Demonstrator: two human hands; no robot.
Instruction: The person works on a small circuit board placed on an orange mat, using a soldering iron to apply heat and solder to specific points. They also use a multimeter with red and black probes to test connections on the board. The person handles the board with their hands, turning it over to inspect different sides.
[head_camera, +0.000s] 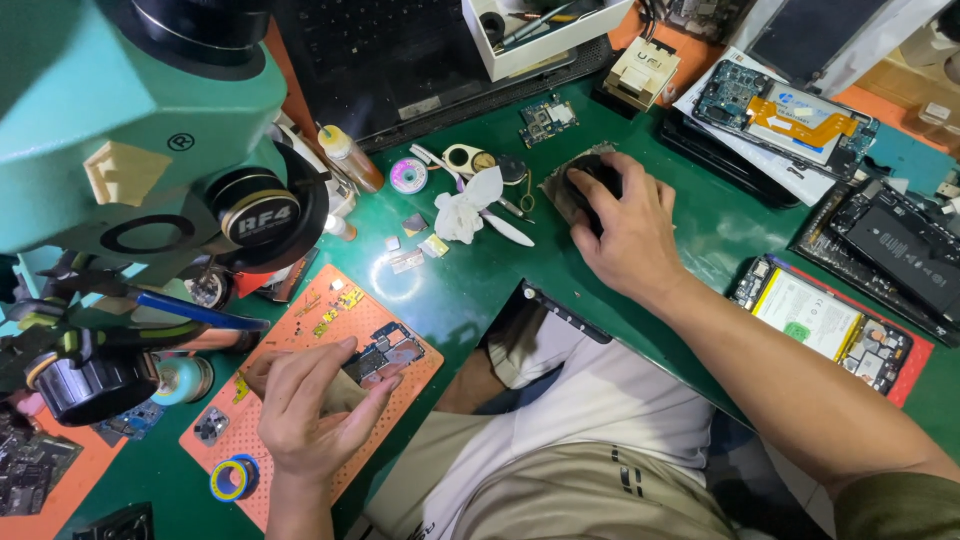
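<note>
Circuit board (385, 352) on mat (300, 400), left of mouse (592, 185)

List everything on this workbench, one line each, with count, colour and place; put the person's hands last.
microscope: one, teal, upper left
green mat: one, covers the bench
orange pad: one, lower left, holes all over
circuit board: one, dark, on the orange pad
tape roll: one, yellow and blue, near edge of the pad
squeeze bottle: one, amber, beside the microscope
white tissue: one, crumpled, centre
white tray: one, top centre, holding tools
opened phones: several, right side, backs off
dark mouse: one, on a worn pad, centre
left hand: resting on the orange pad, fingertips at the circuit board
right hand: laid over the dark mouse
</note>
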